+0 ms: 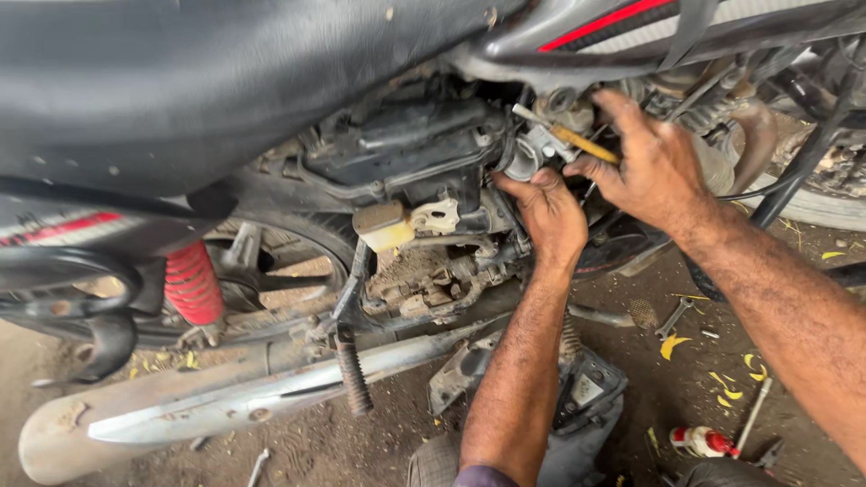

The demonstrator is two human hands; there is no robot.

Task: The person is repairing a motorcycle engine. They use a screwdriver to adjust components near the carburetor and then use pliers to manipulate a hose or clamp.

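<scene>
Left hand: your left hand point(548, 215) reaches up from below into the middle of the motorcycle, fingers curled and closed round the grey carburettor point(530, 151), thumb pressed against its round lower end.
Right hand: your right hand point(651, 164) comes in from the right, fingers loosely bent, pinching the yellow-handled screwdriver point(577, 140) between thumb and forefinger.
Carburettor: it sits just under the frame tube, behind the black airbox point(406, 144), directly above your left hand and just left of your right; both hands meet at it.
Screwdriver: it lies tilted, handle under your right fingers, tip pointing up and left onto the top of the carburettor.
Hands together: nearly touching, the left below, the right above and to the right.
Below the hands: the cream-coloured fluid reservoir point(384, 225) is left of your left wrist; the chrome exhaust pipe point(253, 392) runs along the bottom.
Left side: the red shock spring point(193, 284) stands well apart from both hands.
Ground: a spanner point(672, 317) and a small red-capped bottle point(702, 441) lie on the dirt, under your right forearm.
</scene>
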